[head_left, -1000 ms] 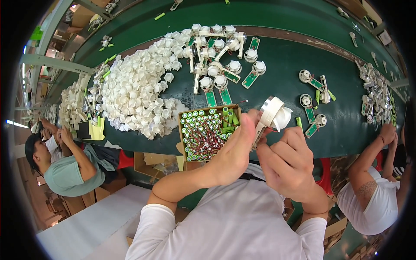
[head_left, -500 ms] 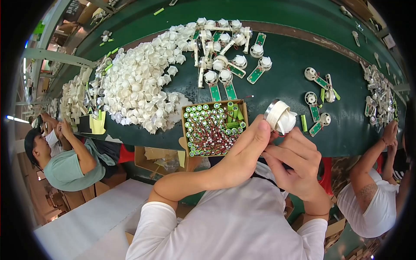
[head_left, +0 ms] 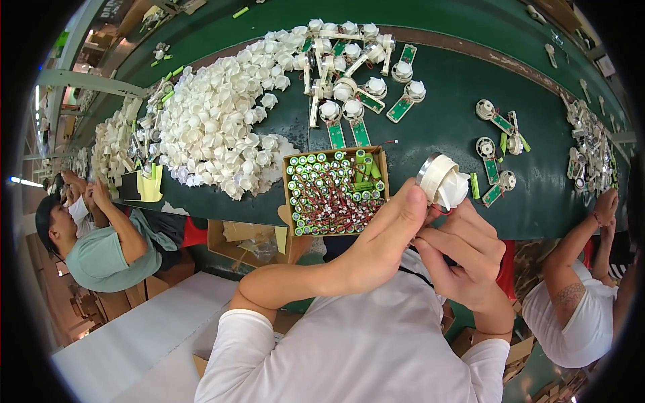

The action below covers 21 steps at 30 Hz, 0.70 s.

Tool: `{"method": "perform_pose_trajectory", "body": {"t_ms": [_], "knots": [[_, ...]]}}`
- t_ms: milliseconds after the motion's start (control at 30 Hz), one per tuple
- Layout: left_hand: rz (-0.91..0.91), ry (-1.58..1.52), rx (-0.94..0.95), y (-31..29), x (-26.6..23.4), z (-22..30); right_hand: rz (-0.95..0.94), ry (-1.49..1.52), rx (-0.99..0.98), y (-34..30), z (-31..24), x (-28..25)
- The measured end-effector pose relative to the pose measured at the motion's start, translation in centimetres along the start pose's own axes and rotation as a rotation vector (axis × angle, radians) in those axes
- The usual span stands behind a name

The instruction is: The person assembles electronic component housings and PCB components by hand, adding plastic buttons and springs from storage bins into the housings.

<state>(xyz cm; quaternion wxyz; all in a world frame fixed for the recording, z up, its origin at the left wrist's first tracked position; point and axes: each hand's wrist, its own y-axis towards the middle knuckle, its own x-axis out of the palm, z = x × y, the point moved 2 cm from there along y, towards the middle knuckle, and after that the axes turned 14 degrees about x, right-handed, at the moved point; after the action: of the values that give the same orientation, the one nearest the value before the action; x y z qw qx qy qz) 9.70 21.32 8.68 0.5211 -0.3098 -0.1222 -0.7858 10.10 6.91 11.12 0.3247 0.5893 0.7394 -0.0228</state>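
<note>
Presently, your left hand (head_left: 383,245) grips the white fan assembly (head_left: 445,185) right of the battery box (head_left: 290,195), your right hand (head_left: 465,247) is curled closed beneath, contents hidden; a sideways tug could strain the red wire (head_left: 440,209).

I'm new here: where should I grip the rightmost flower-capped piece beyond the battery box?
Probably pinch its green board across the long edges, from the near left: the slim board points that way, while the bulky white cap tops its far end.

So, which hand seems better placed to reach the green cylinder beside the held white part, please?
Probably the right hand: it's nearer the green cylinder, while the left hand holds the white part.
</note>
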Motion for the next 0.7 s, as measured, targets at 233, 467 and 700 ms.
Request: {"method": "perform_pose_trajectory", "body": {"t_ms": [233,467,700], "knots": [[0.002,0.003,0.028,0.0,0.5,-0.2,0.043,0.038,0.004,-0.4,-0.1,0.3],[0.053,0.098,0.174,0.1,1.1,0.1,0.021,0.103,0.113,-0.7,0.0,0.4],[0.063,0.152,0.213,-0.1,0.9,-0.7,0.0,0.121,0.133,-0.6,0.0,0.5]]}}
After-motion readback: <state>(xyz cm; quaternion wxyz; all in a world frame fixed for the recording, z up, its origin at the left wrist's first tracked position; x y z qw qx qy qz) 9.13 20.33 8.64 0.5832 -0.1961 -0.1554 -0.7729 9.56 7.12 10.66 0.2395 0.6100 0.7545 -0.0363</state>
